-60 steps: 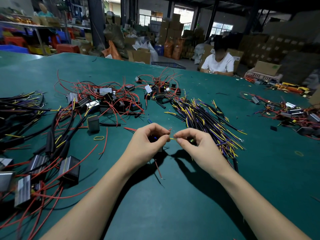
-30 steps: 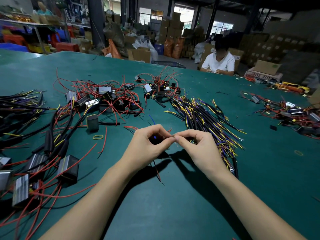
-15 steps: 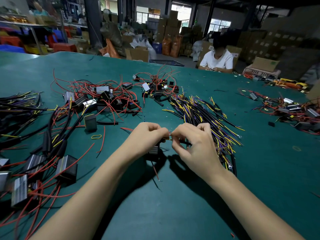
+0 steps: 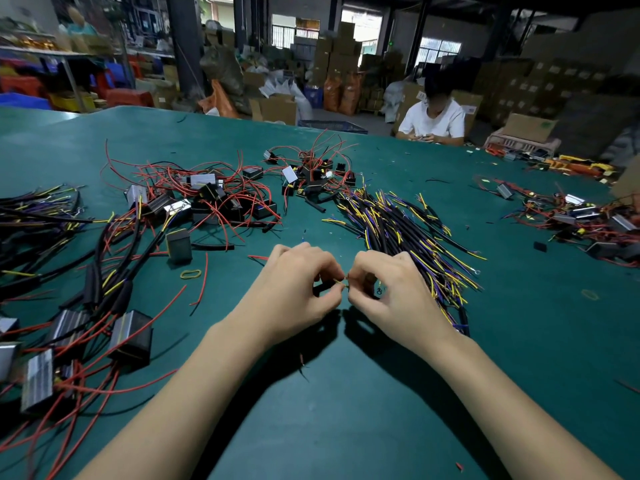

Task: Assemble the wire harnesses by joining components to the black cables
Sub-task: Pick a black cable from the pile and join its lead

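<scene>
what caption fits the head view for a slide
Both hands pinch a yellow wire over the green table.

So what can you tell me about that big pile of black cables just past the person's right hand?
The pile of black cables lies loose on the green table, fanned roughly from far left to near right. Each cable looks rubber-sheathed, with thin yellow and purple wires sticking out of its ends; some end in small metal ring terminals. Its near edge runs behind the right hand, which seems to touch it.

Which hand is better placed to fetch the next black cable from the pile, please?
The right hand: the pile of black cables lies just beyond it, while the left hand sits farther away, across the yellow wire.
</scene>
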Demonstrator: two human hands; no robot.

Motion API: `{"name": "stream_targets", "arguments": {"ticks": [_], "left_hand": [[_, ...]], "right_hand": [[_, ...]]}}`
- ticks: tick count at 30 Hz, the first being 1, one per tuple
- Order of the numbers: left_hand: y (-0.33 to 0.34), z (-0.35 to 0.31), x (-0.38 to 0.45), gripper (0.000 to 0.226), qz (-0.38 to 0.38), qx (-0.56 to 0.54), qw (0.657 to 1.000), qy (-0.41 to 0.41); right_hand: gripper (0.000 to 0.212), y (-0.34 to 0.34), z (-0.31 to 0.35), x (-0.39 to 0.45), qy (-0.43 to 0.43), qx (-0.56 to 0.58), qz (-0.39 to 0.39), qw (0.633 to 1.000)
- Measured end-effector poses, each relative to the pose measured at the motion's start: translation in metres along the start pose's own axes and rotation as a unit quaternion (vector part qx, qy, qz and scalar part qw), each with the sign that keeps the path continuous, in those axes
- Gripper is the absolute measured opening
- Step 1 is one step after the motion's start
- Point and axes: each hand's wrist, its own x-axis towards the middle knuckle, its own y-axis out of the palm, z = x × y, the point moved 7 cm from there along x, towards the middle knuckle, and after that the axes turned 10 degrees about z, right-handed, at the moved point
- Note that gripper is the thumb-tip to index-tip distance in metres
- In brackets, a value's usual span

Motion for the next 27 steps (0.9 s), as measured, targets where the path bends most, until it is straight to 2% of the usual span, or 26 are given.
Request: {"name": "stream_targets", "arguments": {"ticks": [2,5,8,10,12,15,19,21,23,25,27], "left_hand": [[-0.001,0.0,0.0,0.002,-0.012,-0.014,1.0,-0.007],[-0.002,0.004,0.0,0.005,-0.009,-0.112,0.993,-0.043],[0.003,0.008,0.003,0.011,0.029,-0.188,0.977,-0.091],[0.007,0.011,0.003,0.013,0.057,-0.233,0.963,-0.125],[0.01,0.013,0.002,0.013,0.069,-0.258,0.952,-0.146],[0.01,0.014,0.0,0.014,0.08,-0.275,0.945,-0.157],[0.014,0.016,-0.001,0.009,0.107,-0.288,0.936,-0.173],[0.015,0.016,-0.002,0.007,0.102,-0.211,0.958,-0.168],[0.013,0.012,-0.002,0.018,0.074,-0.121,0.98,-0.136],[0.009,0.008,-0.002,0.028,0.053,-0.067,0.991,-0.101],[0.006,0.007,-0.002,0.025,0.058,-0.028,0.996,-0.069]], "right_hand": [[0.008,-0.001,0.001,0.0,-0.016,-0.009,0.001,1.0],[0.011,-0.007,0.012,-0.002,-0.078,-0.103,-0.048,0.99],[0.012,-0.01,0.026,-0.005,-0.163,-0.224,-0.09,0.957],[0.012,-0.008,0.028,-0.006,-0.189,-0.259,-0.094,0.942],[0.011,-0.009,0.023,-0.004,-0.162,-0.209,-0.085,0.961],[0.007,-0.007,0.007,-0.001,-0.084,-0.034,-0.03,0.995],[0.005,-0.003,0.0,0.003,-0.048,0.094,0.016,0.994],[0.007,-0.002,0.001,0.004,-0.043,0.145,0.038,0.988],[0.009,0.0,0.0,0.005,-0.033,0.186,0.061,0.98],[0.012,0.002,-0.003,0.005,-0.017,0.212,0.085,0.973],[0.014,0.006,-0.008,0.005,0.01,0.247,0.109,0.963]]}}
